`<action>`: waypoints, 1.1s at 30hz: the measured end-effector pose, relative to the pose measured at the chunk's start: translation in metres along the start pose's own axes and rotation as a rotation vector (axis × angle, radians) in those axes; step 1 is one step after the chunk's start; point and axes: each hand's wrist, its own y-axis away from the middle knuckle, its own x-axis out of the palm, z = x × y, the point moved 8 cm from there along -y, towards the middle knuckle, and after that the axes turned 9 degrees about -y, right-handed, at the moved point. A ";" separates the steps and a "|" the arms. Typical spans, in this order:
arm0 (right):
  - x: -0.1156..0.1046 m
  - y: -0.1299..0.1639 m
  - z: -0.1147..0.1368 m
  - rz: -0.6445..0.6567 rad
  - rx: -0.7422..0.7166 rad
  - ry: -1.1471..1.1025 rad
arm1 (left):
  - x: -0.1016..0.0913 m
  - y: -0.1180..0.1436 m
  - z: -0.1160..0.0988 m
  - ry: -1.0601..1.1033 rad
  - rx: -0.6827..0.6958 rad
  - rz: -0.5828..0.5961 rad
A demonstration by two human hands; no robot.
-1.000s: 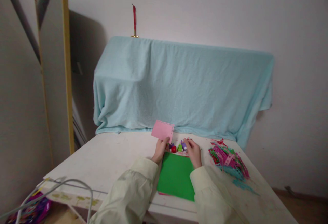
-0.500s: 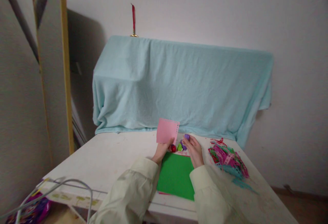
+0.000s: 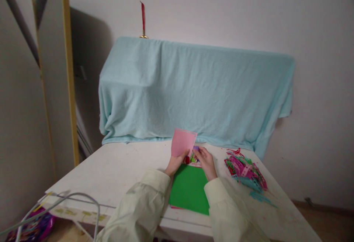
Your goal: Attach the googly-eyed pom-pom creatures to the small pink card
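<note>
We note left hand (image 3: pixel 174 165) pinching pink paper square (image 3: pixel 183 142) upright; right hand (image 3: pixel 204 162) gripping purple punch (image 3: pixel 196 148), now tucked behind it at 3 o'clock.

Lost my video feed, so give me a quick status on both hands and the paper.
Left hand holds pink paper upright. Right hand pinches small purple punch at the paper's edge. Green sheet flat below; cut scraps off right, not in the way.

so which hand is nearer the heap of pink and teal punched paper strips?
Right. The right hand sits just left of the heap of pink and teal punched paper strips; the left hand, holding the pink paper sheet, is farther left.
</note>
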 end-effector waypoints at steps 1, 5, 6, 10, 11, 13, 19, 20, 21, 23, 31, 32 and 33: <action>0.001 0.000 0.000 0.003 -0.002 -0.001 | -0.001 0.000 -0.001 0.006 0.001 -0.015; 0.002 0.000 -0.003 0.008 0.026 0.012 | -0.005 0.000 -0.003 -0.015 0.046 -0.059; 0.003 0.000 -0.004 0.015 0.033 0.014 | -0.005 0.000 -0.003 -0.026 0.057 -0.065; 0.003 -0.001 -0.007 0.012 0.045 0.004 | -0.006 -0.001 -0.004 -0.061 0.085 -0.076; 0.003 -0.001 -0.008 0.006 0.048 0.000 | -0.005 0.000 -0.006 -0.061 0.097 -0.076; 0.002 -0.002 -0.009 -0.002 0.058 -0.006 | -0.003 0.001 -0.011 -0.051 0.118 -0.062; 0.002 -0.001 -0.013 -0.010 0.089 0.012 | 0.002 0.006 -0.028 -0.035 0.164 0.021; 0.003 0.000 -0.013 -0.008 0.087 0.020 | 0.003 0.007 -0.031 -0.048 0.189 0.041; 0.003 0.000 -0.013 -0.005 0.082 0.030 | 0.004 0.007 -0.034 -0.070 0.223 0.066; 0.003 0.000 -0.014 0.001 0.066 0.053 | 0.007 0.007 -0.039 -0.134 0.314 0.111; -0.004 -0.001 -0.019 -0.044 0.020 0.096 | 0.017 0.005 -0.037 -0.403 0.550 0.191; -0.005 -0.001 -0.019 -0.053 0.016 0.094 | 0.017 0.005 -0.036 -0.411 0.553 0.195; -0.006 -0.001 -0.019 -0.059 0.018 0.089 | 0.017 0.005 -0.035 -0.415 0.552 0.198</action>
